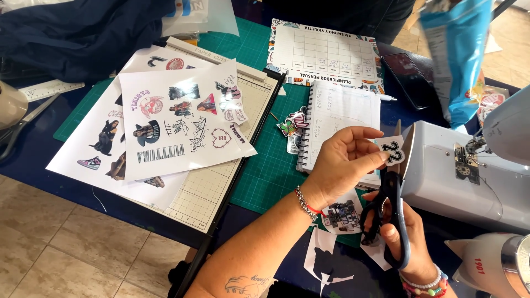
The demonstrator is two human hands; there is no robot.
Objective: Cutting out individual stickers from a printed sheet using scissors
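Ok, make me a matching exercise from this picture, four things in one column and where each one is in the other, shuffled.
Things:
1. small cutout
2. scissors
3. spiral notebook
4. sticker sheet

Places:
A. on the paper trimmer
B. in the right hand
C. pinched by the left hand
D. lying open on the green cutting mat

Pairs: 1-C, 2-B, 3-D, 4-A

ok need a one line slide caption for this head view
Left hand holds a small white cut-out sticker at dark-handled scissors gripped by the right hand, over a green cutting mat.
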